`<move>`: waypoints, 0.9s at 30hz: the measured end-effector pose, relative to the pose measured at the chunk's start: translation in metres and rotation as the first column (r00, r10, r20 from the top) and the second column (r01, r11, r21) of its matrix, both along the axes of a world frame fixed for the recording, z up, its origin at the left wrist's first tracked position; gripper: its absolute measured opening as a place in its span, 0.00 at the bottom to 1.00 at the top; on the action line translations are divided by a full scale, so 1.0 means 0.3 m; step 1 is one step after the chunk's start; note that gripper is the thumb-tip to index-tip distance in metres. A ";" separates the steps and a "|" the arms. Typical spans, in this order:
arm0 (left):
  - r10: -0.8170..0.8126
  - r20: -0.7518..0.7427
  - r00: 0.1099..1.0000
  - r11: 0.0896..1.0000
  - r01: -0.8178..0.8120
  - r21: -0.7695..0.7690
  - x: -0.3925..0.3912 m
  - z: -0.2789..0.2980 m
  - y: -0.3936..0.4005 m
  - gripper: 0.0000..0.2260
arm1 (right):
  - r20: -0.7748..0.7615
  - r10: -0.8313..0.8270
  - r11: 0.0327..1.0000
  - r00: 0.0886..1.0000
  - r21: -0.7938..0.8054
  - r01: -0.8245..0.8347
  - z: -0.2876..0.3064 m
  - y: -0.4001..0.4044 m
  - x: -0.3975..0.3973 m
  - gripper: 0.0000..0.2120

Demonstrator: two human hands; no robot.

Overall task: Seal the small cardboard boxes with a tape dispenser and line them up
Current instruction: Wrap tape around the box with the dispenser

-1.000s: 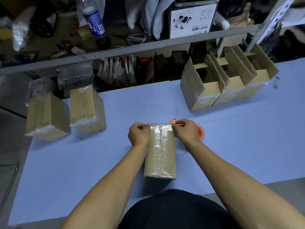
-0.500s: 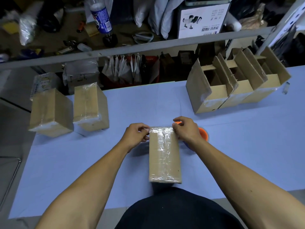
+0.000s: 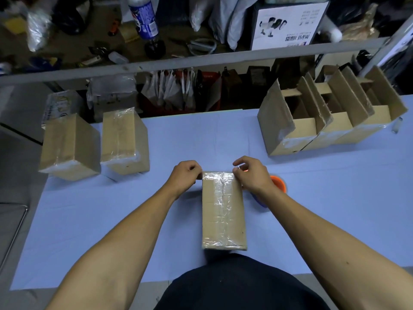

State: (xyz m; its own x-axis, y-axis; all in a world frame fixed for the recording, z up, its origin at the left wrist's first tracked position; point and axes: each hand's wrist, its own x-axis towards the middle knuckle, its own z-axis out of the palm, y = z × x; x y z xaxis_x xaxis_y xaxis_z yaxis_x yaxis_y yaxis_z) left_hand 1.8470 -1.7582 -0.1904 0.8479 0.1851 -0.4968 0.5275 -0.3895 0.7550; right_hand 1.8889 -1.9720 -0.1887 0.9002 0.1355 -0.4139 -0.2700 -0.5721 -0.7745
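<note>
Both forearms are reaching forward; the left hand (image 3: 185, 175) and right hand (image 3: 252, 175) are pinching the far corners of the taped box (image 3: 223, 211) near the table's (image 3: 111, 220) front edge.

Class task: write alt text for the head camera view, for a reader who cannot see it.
Both hands, left hand and right hand, press tape at the far end of a taped cardboard box on a blue table. Two sealed boxes stand left, open boxes right.

place: packing workshop | signs: open cartons (image 3: 330, 121); cluttered shelf (image 3: 201, 57); taped boxes (image 3: 123, 142)
</note>
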 end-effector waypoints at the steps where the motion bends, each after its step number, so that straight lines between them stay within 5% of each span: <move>1: 0.032 -0.031 0.999 0.999 -0.033 -0.030 0.002 -0.009 -0.004 0.09 | -0.019 0.000 1.000 1.000 0.013 0.000 0.001 0.000 0.000 0.07; 5: 0.121 -0.104 0.987 0.987 -0.130 -0.091 0.009 -0.019 -0.015 0.08 | -0.069 -0.023 0.998 0.997 0.049 0.026 0.004 0.003 -0.014 0.09; 17: 0.172 0.004 0.985 0.976 -0.171 0.132 -0.047 -0.028 -0.076 0.09 | -0.119 -0.241 0.966 0.963 0.064 0.249 -0.033 0.014 -0.020 0.12; 25: 0.491 -0.063 0.869 0.845 -0.493 -0.207 -0.087 -0.040 -0.129 0.11 | -0.137 -0.216 0.973 0.967 0.053 0.224 -0.044 -0.011 -0.050 0.14; 27: 0.453 -0.061 0.889 0.859 -0.454 -0.235 -0.101 -0.045 -0.128 0.12 | -0.140 -0.216 0.972 0.966 0.063 0.226 -0.042 -0.016 -0.056 0.14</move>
State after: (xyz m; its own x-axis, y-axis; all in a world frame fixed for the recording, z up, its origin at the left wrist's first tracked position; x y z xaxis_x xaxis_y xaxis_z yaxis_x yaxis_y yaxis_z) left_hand 1.8168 -1.7966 -0.2038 0.6965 0.4259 -0.5775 0.6055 0.0831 0.7915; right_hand 1.8720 -1.9767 -0.2012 0.8500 -0.0243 -0.5262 -0.4850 -0.4260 -0.7638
